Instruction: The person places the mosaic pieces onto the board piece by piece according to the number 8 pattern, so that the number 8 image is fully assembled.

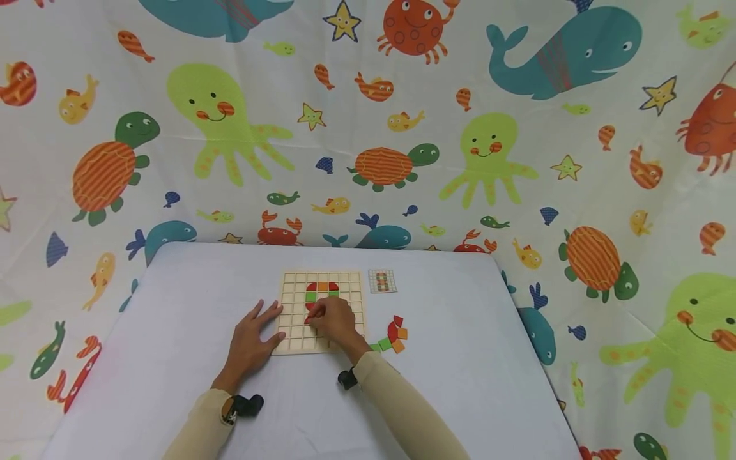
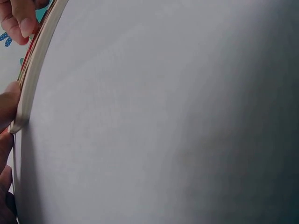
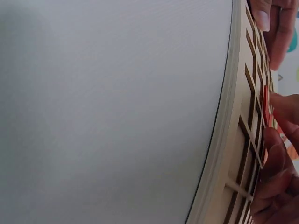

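A wooden grid board point(image 1: 292, 332) lies on the white table, with red, orange and green flat pieces set in its upper middle cells. My left hand point(image 1: 250, 338) rests at the board's left edge, thumb and fingers spread and touching it. Over the middle of the board, my right hand point(image 1: 333, 319) pinches a small red piece point(image 3: 266, 105) between thumb and fingers, low against the grid. An orange square point(image 1: 323, 287) sits between red pieces in the top filled row, a green square point(image 1: 311, 297) below at left. The right hand hides part of the pattern.
Right of the board's upper corner lies a small pattern card point(image 1: 382, 281). Loose red, orange and green pieces, among them an orange square point(image 1: 398, 346), lie to the board's right, near the right wrist. A sea-animal curtain point(image 1: 345, 134) hangs behind the table point(image 1: 460, 370).
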Action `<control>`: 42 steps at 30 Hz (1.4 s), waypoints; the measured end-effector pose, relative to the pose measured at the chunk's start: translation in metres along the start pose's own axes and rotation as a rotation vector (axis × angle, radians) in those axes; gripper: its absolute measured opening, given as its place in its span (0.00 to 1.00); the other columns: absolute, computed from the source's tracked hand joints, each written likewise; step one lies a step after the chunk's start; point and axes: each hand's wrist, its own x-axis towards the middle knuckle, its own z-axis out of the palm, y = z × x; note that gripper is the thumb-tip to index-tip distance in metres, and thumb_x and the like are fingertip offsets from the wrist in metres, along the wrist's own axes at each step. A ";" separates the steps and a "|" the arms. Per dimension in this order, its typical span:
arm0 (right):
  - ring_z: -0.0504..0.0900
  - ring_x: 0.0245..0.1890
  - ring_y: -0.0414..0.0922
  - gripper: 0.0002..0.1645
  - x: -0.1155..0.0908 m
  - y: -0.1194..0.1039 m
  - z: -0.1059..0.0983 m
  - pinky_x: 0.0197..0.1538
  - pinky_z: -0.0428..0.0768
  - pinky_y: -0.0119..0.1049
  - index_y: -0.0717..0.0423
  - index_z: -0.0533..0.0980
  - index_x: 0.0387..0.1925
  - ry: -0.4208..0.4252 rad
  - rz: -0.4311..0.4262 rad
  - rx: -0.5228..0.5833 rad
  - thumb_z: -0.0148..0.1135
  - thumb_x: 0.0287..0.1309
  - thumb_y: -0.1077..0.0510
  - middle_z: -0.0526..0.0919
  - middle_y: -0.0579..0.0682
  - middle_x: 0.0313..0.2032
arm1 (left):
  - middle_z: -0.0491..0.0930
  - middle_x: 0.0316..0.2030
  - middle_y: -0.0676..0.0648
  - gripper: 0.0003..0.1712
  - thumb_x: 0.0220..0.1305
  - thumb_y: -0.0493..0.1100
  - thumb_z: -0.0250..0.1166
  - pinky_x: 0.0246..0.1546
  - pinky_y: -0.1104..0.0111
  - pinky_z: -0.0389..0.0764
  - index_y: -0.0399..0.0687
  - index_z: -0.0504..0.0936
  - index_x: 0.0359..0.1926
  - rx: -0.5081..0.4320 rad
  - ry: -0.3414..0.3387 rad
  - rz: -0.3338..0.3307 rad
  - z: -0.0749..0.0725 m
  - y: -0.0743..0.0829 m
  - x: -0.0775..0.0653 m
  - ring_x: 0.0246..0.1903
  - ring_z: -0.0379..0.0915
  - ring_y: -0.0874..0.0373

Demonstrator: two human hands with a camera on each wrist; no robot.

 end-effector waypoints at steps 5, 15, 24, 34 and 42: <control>0.78 0.35 0.35 0.06 -0.007 0.012 -0.010 0.39 0.76 0.31 0.43 0.87 0.33 0.013 -0.046 0.061 0.80 0.58 0.53 0.83 0.36 0.30 | 0.69 0.77 0.42 0.37 0.67 0.45 0.73 0.76 0.30 0.56 0.45 0.75 0.75 0.002 0.000 -0.007 0.002 -0.002 -0.001 0.81 0.52 0.30; 0.77 0.32 0.40 0.10 -0.041 0.061 -0.064 0.35 0.76 0.31 0.47 0.88 0.41 0.150 -0.034 0.206 0.80 0.58 0.54 0.87 0.43 0.34 | 0.69 0.78 0.43 0.37 0.67 0.44 0.73 0.77 0.30 0.54 0.45 0.74 0.75 0.008 -0.006 -0.021 -0.001 0.001 0.000 0.82 0.51 0.31; 0.77 0.31 0.43 0.11 -0.075 0.120 -0.108 0.29 0.74 0.33 0.49 0.89 0.41 0.367 0.181 0.126 0.81 0.56 0.59 0.86 0.47 0.33 | 0.68 0.79 0.43 0.37 0.67 0.44 0.72 0.77 0.30 0.53 0.46 0.74 0.75 0.015 -0.010 -0.031 -0.001 0.000 -0.001 0.82 0.50 0.31; 0.74 0.33 0.43 0.10 -0.087 0.145 -0.109 0.34 0.69 0.33 0.49 0.88 0.40 0.333 0.201 0.011 0.81 0.56 0.57 0.83 0.46 0.31 | 0.69 0.78 0.43 0.38 0.65 0.45 0.73 0.76 0.29 0.55 0.48 0.75 0.75 0.004 -0.002 -0.037 0.004 -0.002 -0.003 0.81 0.51 0.31; 0.74 0.32 0.43 0.11 -0.085 0.141 -0.112 0.34 0.69 0.33 0.49 0.84 0.37 0.334 0.187 0.067 0.80 0.56 0.62 0.83 0.47 0.32 | 0.67 0.79 0.43 0.38 0.66 0.43 0.73 0.77 0.29 0.53 0.47 0.74 0.76 -0.002 -0.018 -0.043 -0.001 0.001 0.000 0.82 0.50 0.31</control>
